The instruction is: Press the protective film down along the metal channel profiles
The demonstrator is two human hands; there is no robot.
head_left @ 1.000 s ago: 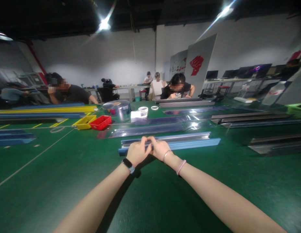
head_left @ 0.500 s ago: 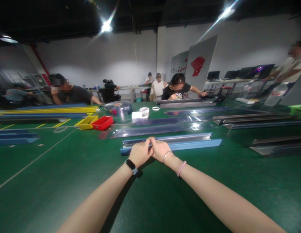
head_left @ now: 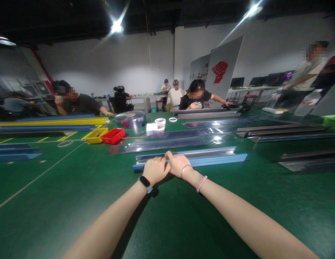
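Observation:
A long blue and silver metal profile (head_left: 210, 157) lies flat on the green table (head_left: 75, 201) in front of me. My left hand (head_left: 155, 169), with a dark band on its wrist, is curled over the profile's near edge. My right hand (head_left: 178, 164), with a pink band and a thin bracelet on the wrist, presses against the left one, fingers closed on the same edge. Both hands sit close to the profile's left end.
A clear plastic sheet (head_left: 167, 143) lies just behind the profile. Red tray (head_left: 112, 136), yellow tray (head_left: 96, 135), a clear dome (head_left: 131, 121) and tape rolls (head_left: 160, 122) stand farther back. More profiles (head_left: 308, 160) lie at right and left. Several people sit across the table; one stands at far right.
My hands stay together on the profile, shifted very slightly. A person at the far right has walked into view and moved leftward.

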